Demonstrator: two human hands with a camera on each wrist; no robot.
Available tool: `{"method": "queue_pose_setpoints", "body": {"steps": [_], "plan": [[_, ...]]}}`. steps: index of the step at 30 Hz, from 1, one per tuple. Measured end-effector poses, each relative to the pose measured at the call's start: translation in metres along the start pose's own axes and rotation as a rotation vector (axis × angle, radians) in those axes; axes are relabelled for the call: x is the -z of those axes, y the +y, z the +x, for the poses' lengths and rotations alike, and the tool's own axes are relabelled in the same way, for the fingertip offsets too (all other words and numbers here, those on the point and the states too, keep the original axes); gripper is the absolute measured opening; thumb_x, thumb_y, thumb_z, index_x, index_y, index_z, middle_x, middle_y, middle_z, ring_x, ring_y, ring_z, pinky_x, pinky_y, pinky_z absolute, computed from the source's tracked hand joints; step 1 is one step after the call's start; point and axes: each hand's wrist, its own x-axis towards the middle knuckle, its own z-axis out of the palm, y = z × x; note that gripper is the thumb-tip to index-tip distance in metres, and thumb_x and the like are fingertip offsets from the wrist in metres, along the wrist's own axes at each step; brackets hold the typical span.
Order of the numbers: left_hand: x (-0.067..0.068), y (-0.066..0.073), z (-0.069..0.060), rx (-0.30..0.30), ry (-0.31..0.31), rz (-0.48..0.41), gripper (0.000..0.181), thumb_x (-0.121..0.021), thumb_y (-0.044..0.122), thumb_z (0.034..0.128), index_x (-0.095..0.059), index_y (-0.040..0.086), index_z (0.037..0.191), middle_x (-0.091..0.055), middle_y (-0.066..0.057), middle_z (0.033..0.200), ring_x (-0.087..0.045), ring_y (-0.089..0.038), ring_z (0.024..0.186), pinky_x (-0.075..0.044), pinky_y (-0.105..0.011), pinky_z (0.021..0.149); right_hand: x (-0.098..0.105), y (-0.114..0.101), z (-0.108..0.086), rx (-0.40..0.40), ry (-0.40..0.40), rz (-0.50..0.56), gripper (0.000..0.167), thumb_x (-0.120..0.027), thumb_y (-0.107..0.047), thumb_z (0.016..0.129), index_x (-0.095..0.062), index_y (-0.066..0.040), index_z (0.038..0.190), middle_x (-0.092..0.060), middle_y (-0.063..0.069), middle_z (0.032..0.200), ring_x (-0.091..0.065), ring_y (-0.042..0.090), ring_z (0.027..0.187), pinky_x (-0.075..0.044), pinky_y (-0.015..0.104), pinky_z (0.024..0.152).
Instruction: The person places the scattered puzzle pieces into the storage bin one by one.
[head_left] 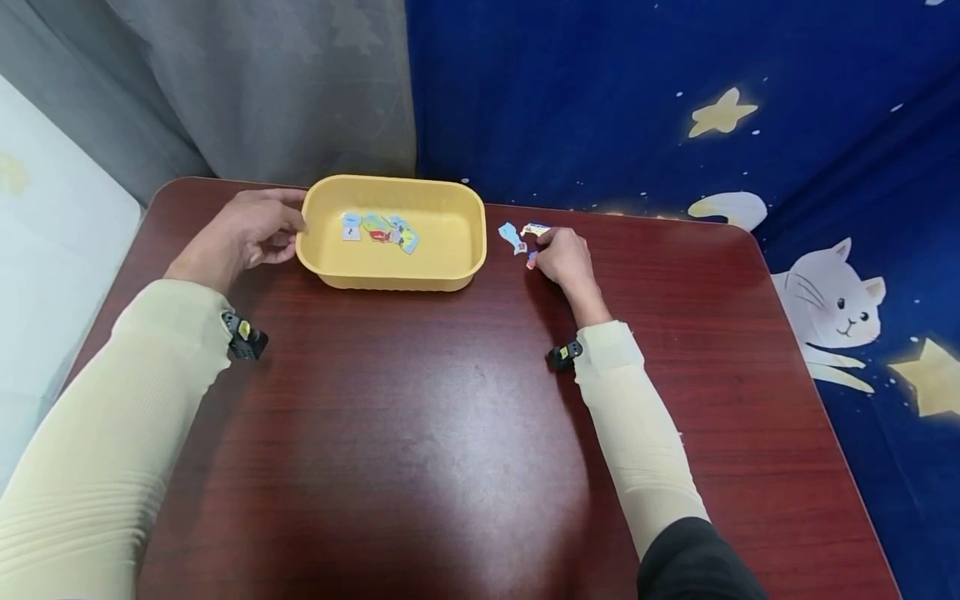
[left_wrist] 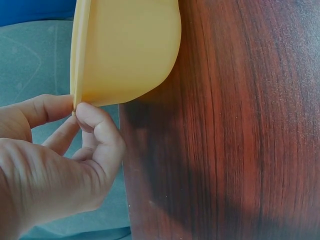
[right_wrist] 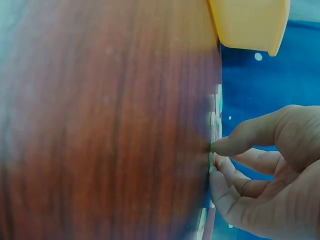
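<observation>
A yellow plastic tub stands near the table's back edge with several printed puzzle pieces lying in it. At its left end, my left hand pinches the rim between thumb and fingers; the left wrist view shows this hand at the tub's corner. Right of the tub, a few loose puzzle pieces lie on the table. My right hand is over them, thumb and fingertips closed on one piece, mostly hidden by the fingers. Up close, the right hand touches pieces seen edge-on.
The dark red wooden table has rounded back corners. Behind it hang a grey curtain and a blue curtain with stars and a cat. A small black camera sits on each wrist, the left one beside the sleeve cuff.
</observation>
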Motion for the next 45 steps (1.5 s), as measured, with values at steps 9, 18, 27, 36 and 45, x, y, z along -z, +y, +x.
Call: {"method": "queue_pose_setpoints", "body": {"steps": [9,18,27,36,45], "plan": [[-0.0006,0.0022,0.0012,0.012,0.008,0.007,0.059,-0.054,0.006,0.0943,-0.041,0.024,0.149,-0.057,0.001,0.079,-0.057,-0.014,0.059,-0.055,-0.027,0.058,0.0025,-0.0033,-0.0033,0.027,-0.013,-0.034,0.037,-0.064,-0.012,0.083,-0.068,-0.009,0.119,-0.064,0.011,0.125,-0.054,0.033,0.115,-0.045,0.043,0.098],[-0.0011,0.0011,0.0008,0.013,0.010,0.011,0.059,-0.054,0.006,0.0941,-0.040,0.023,0.149,-0.057,0.001,0.078,-0.058,-0.014,0.059,-0.054,-0.026,0.057,0.0022,-0.0024,-0.0029,0.032,-0.019,-0.015,0.040,-0.063,-0.006,0.078,-0.068,-0.009,0.118,-0.065,0.011,0.123,-0.056,0.033,0.109,-0.046,0.042,0.095],[-0.0013,0.0012,-0.0006,0.009,0.009,0.010,0.059,-0.053,0.005,0.0937,-0.041,0.022,0.148,-0.056,0.001,0.074,-0.056,-0.013,0.056,-0.054,-0.026,0.056,0.0019,-0.0002,-0.0042,-0.005,-0.060,0.072,0.031,-0.065,-0.005,0.076,-0.073,-0.010,0.106,-0.068,0.009,0.113,-0.052,0.027,0.097,-0.045,0.035,0.084],[-0.0021,0.0002,0.0001,-0.007,0.017,0.010,0.059,-0.053,0.003,0.0924,-0.041,0.021,0.148,-0.056,0.002,0.071,-0.056,-0.011,0.055,-0.053,-0.026,0.054,-0.0004,-0.0032,-0.0048,0.011,-0.102,0.035,0.027,-0.074,-0.012,0.079,-0.071,-0.007,0.105,-0.068,0.009,0.109,-0.053,0.028,0.100,-0.045,0.039,0.089],[-0.0022,0.0007,-0.0019,-0.008,0.015,0.009,0.059,-0.052,0.002,0.0917,-0.041,0.019,0.148,-0.056,0.001,0.071,-0.056,-0.011,0.054,-0.053,-0.025,0.053,0.0006,-0.0053,-0.0054,-0.018,-0.087,0.008,0.021,-0.076,-0.014,0.078,-0.069,-0.009,0.097,-0.066,0.008,0.102,-0.053,0.027,0.092,-0.046,0.037,0.082]]}}
